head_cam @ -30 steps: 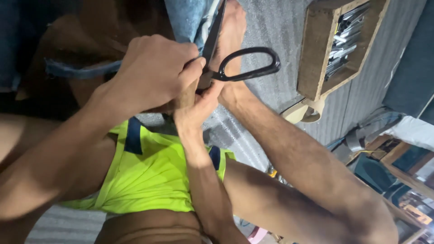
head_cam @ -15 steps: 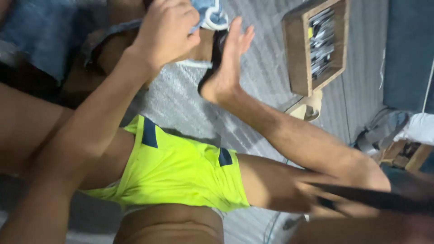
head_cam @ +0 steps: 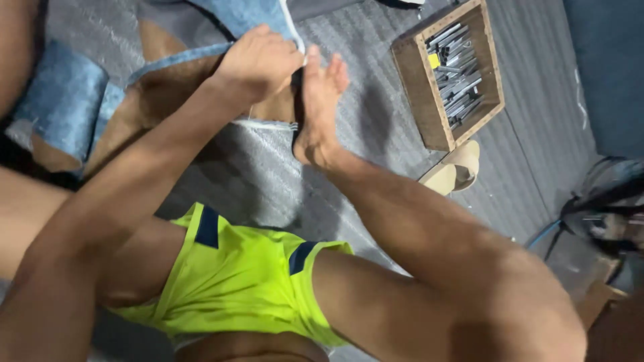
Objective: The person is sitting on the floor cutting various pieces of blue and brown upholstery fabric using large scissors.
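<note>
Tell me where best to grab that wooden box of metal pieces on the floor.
Probably grip the wooden box by its two long walls, from above: it lies flat, open-topped, its thick rim bare, metal pieces loose inside. The open right hand is nearest; the left hand grips the blue sheet.

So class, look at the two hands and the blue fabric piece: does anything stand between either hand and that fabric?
Nothing visible does. The left hand already grips the edge of the blue fabric, and the right hand is pressed flat beside it, against a dark thing that I cannot make out.
</note>
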